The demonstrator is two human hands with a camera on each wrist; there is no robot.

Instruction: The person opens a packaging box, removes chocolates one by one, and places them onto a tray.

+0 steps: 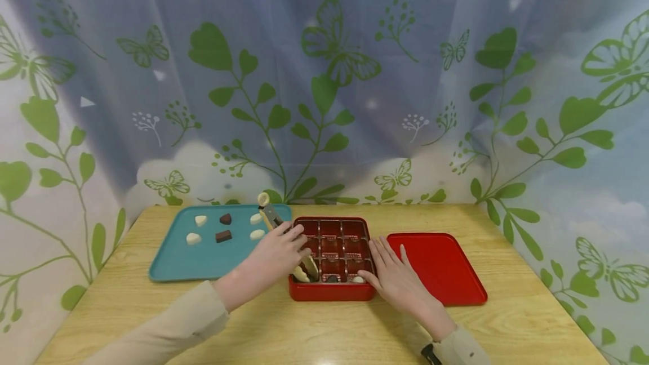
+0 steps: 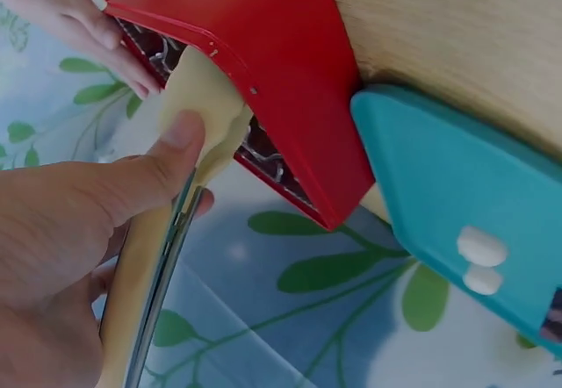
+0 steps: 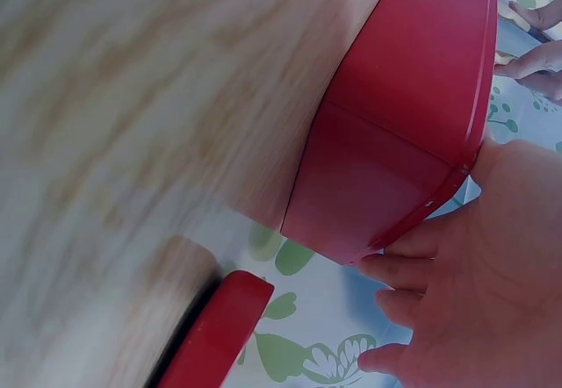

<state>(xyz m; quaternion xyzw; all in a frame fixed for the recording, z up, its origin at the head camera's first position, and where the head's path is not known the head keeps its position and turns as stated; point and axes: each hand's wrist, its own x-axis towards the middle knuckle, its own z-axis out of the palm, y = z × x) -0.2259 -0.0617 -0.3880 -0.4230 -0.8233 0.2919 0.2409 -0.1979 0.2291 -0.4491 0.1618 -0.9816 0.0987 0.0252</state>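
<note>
My left hand (image 1: 271, 253) grips a pair of tongs (image 2: 149, 291) with cream-coloured ends, the thumb pressing along one arm. Their tips (image 1: 306, 270) reach down into the front left compartment of a red box (image 1: 332, 293); whatever lies between them is hidden. A clear divider insert (image 1: 332, 245) splits the box into small compartments. In the front row sit a dark piece (image 1: 332, 279) in the middle and a white piece (image 1: 358, 279) at the right. Along the box's right side rests my right hand (image 1: 400, 280), fingers extended, with the thumb over the front right corner.
Left of the box lies a teal tray (image 1: 203, 266) bearing several white and dark chocolate-like pieces, among them a dark block (image 1: 223, 236). A flat red lid (image 1: 438, 269) lies to the right. Behind the wooden table (image 1: 253, 331) hangs a patterned curtain (image 1: 284, 44).
</note>
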